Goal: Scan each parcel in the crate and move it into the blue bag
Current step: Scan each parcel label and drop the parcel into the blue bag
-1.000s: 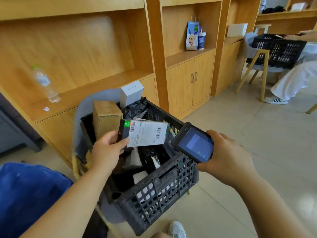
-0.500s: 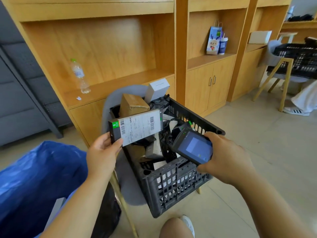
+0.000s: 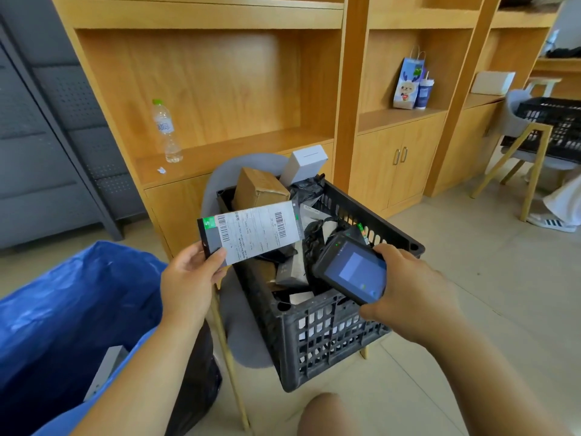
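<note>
The left hand is pinching a flat grey parcel, its white barcoded label showing a green "S"; the right hand is gripping a black handheld scanner.

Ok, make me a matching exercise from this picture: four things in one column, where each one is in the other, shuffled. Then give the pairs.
Things
1. labelled parcel
2. scanner
3. water bottle
4. brown box

Places
A. upright on the wooden shelf
B. held in the right hand
C. in the black crate
D. held in the left hand

Pairs: 1-D, 2-B, 3-A, 4-C
</note>
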A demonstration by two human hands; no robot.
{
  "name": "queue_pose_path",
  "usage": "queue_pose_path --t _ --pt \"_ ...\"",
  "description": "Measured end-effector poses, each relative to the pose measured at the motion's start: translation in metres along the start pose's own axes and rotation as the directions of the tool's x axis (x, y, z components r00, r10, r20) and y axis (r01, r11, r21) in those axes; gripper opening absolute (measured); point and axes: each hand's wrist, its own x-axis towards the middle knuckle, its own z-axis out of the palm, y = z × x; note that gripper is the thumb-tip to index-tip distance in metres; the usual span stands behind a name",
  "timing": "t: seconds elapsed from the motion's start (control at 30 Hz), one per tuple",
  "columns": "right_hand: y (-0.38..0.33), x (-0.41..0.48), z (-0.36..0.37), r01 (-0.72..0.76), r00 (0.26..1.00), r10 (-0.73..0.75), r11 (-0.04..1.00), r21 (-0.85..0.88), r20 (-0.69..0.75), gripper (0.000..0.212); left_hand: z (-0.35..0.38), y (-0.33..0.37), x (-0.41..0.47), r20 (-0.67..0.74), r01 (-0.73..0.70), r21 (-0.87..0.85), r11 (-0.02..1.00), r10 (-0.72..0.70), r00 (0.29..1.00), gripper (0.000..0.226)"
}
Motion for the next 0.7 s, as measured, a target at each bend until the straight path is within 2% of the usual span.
queue_pose_path --t 0.2,0.5,0.57,0.63,0.7 --pt "-0.04 0.004 0.013 0.125 0.991 -0.127 0.991 0.056 0.036 0.094 -0.06 -0.007 -0.006 -0.131 0.128 -0.056 0.99 -0.134 0.982 0.007" --pt "-0.108 0.017 0.047 0.297 0.945 -0.307 0.95 0.097 0.113 0.099 -0.177 -0.037 -0.011 -0.424 0.232 -0.047 0.972 -0.229 0.876 0.007" --pt "-0.118 0.021 0.053 0.318 0.937 -0.328 0.943 0.096 0.119 0.096 -0.196 -0.045 -0.002 -0.499 0.259 -0.059 0.964 -0.253 0.829 0.013" --pt "-0.125 0.023 0.057 0.328 0.932 -0.338 0.94 0.096 0.127 0.095 -0.208 -0.049 0.008 -0.555 0.279 -0.053 0.959 -0.261 0.79 0.034" --pt "-0.128 0.026 0.06 0.331 0.931 -0.34 0.939 0.091 0.132 0.096 -0.215 -0.054 0.018 -0.576 0.363 0.071 0.929 -0.259 0.775 0.053"
